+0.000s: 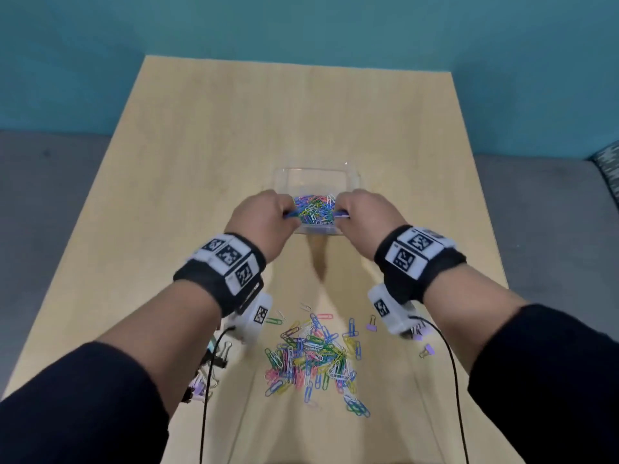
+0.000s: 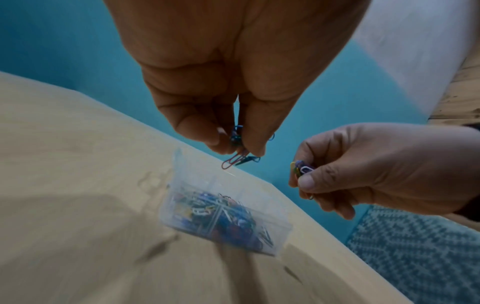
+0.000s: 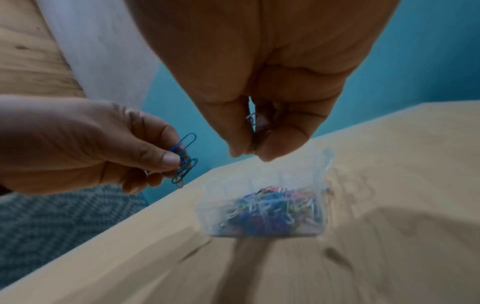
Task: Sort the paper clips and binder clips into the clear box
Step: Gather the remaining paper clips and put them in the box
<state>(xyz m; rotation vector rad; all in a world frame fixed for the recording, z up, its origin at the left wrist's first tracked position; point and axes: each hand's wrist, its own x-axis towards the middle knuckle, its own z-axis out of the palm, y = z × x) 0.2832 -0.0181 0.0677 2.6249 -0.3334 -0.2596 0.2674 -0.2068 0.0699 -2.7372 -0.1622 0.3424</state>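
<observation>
A clear box [image 1: 316,174] stands mid-table, its near compartment full of coloured paper clips [image 1: 315,209]. Both hands hover just above it. My left hand [image 1: 268,219] pinches a small bunch of paper clips [image 2: 237,158] between thumb and fingers. My right hand [image 1: 363,212] pinches another bunch of clips [image 3: 253,123]. In the wrist views the clear box [image 2: 223,207] [image 3: 267,205] lies below the fingertips. A loose pile of coloured paper clips [image 1: 315,356] lies near me on the table. Purple binder clips [image 1: 371,324] lie right of the pile, and black and purple binder clips [image 1: 219,356] lie to its left.
The wooden table [image 1: 201,162] stretches beyond the box to a teal wall. Grey floor lies on both sides. Cables [image 1: 209,380] hang from both wrist cameras over the near table edge. A patterned cushion [image 1: 608,169] shows at the far right.
</observation>
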